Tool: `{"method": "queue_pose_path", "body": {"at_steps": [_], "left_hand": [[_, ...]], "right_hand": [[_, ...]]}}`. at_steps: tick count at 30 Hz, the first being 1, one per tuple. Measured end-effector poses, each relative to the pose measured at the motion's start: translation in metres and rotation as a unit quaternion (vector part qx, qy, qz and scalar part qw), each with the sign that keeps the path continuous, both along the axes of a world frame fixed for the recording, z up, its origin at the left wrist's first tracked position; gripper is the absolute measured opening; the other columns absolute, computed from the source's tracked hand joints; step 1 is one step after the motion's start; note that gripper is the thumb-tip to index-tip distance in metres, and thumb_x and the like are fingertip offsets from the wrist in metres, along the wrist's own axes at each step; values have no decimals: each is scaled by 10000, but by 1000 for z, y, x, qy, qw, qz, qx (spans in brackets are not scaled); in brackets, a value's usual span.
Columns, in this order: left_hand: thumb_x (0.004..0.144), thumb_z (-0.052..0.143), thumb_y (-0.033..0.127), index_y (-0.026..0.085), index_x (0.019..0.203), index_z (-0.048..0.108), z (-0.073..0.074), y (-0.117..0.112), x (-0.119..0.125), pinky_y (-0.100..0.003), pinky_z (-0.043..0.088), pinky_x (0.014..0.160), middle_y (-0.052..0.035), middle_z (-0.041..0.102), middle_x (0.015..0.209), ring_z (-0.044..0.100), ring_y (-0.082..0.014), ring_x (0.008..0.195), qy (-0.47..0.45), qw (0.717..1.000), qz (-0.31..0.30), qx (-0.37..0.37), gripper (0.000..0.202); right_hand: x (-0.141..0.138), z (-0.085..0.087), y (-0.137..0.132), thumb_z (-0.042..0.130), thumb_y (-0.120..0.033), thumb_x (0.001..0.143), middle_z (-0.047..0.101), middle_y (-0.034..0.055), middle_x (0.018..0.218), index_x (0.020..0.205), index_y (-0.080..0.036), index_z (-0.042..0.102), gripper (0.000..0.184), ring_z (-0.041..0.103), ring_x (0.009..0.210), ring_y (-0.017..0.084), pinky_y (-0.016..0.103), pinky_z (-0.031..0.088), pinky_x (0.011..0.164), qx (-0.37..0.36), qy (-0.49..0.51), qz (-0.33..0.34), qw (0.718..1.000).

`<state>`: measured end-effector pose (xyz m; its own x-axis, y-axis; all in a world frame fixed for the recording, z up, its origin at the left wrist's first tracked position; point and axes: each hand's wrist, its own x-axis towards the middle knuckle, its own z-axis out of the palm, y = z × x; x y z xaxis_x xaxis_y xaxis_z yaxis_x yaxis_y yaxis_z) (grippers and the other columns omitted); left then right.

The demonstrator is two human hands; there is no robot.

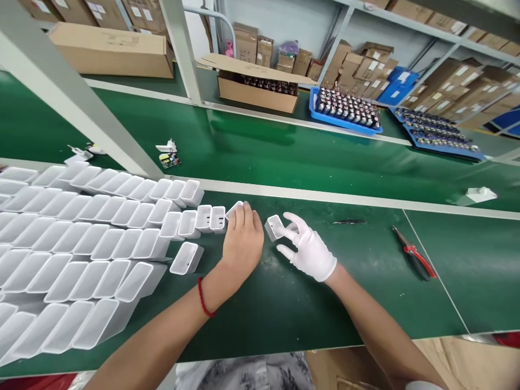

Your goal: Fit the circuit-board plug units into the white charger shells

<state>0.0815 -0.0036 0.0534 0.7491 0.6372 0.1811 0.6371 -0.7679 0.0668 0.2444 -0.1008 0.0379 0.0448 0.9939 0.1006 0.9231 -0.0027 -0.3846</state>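
Rows of open white cases (106, 242) crowd the left of our table (252, 330), and a loose case (183, 258) lies just beside our left wrist. Red-handled pliers (415, 254) and a thin dark tool (349, 221) lie apart to our right; beyond the pale strip (280, 190) sits a small circuit piece (168, 157). Our bare left grip (244, 235) is closed over a white box (233, 210) at the end of a short row. Before our gloved right grip (311, 249) is a tilted box (274, 226), a finger touching it; the other fingers spread, and we cannot tell whether it is pinched. Both boxes look like smooth plastic, thin-walled with rounded corners; the glove is soft white fabric, the tabletop glossy green.
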Motion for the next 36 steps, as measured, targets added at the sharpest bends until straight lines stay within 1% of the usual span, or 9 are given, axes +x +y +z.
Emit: {"method": "queue_pose_path", "body": {"at_steps": [4,9,13,15,19,25,28,32,36], "left_hand": [[907,546,239,58,1402,421,-10,-7,-7,-535,429,1058,-236,483,1415,460,-382,1318,-96,982,-78,-140,541],[869,626,232,194,1489,234,-36,-11,-16,-469,461,1061,-188,398,1493,412,-315,1383,-147,931,-45,-332,735],[815,695,212,216,1428,347,-42,-7,-32,-448,471,1057,-146,513,1366,506,-286,1293,-190,911,-72,-359,705],[803,704,228,220,1384,408,-43,-8,-38,-443,465,1068,-131,528,1335,517,-275,1269,-215,908,-95,-346,653],[842,617,231,192,1431,351,-51,-14,-42,-467,472,1055,-142,541,1324,516,-283,1250,-233,907,-128,-328,647],[854,549,236,68,1435,331,-67,-22,-42,-473,434,1083,-185,544,1350,504,-322,1249,-226,920,-177,-268,643],[893,507,288,72,1445,326,-75,-25,-40,-449,435,1077,-179,567,1338,516,-314,1245,-238,924,-173,-243,619],[898,509,342,71,1435,354,-84,-27,-36,-422,430,1079,-175,586,1325,536,-313,1225,-256,924,-174,-224,621],[863,551,340,65,1410,393,-85,-25,-35,-418,446,1071,-170,602,1294,553,-312,1191,-264,920,-168,-235,632]], "right_hand": [[-2,-5,2,606,-203,860,318,134,1550,1336,-239,515,487,671,905,178,371,575,821,-29,80,-35,996],[-13,7,2,508,-161,904,543,62,1379,1155,-261,633,297,674,942,176,333,557,844,-76,163,41,983],[-8,18,0,540,-262,902,706,41,1118,1358,-270,511,456,689,759,154,320,583,767,-118,238,11,964],[1,21,15,543,-315,897,722,52,1088,1421,-232,445,539,692,752,164,341,584,789,-82,225,-33,970],[3,30,85,447,-383,950,737,54,979,1401,-175,480,497,693,863,206,369,543,868,-3,126,-59,990],[-51,35,235,434,-408,968,700,105,1154,1476,-212,395,545,648,1045,290,390,481,905,-94,-98,-12,991],[-79,25,290,486,-475,940,683,156,1159,1520,-191,299,672,638,1054,318,389,476,884,-124,-128,-4,984],[-96,8,329,609,-521,852,653,190,1194,1519,-144,276,835,617,1083,347,405,474,891,-132,-114,-21,984],[-92,4,340,698,-327,767,628,179,1253,1502,-130,312,853,627,1078,311,392,482,910,-140,-51,-39,988]]}}
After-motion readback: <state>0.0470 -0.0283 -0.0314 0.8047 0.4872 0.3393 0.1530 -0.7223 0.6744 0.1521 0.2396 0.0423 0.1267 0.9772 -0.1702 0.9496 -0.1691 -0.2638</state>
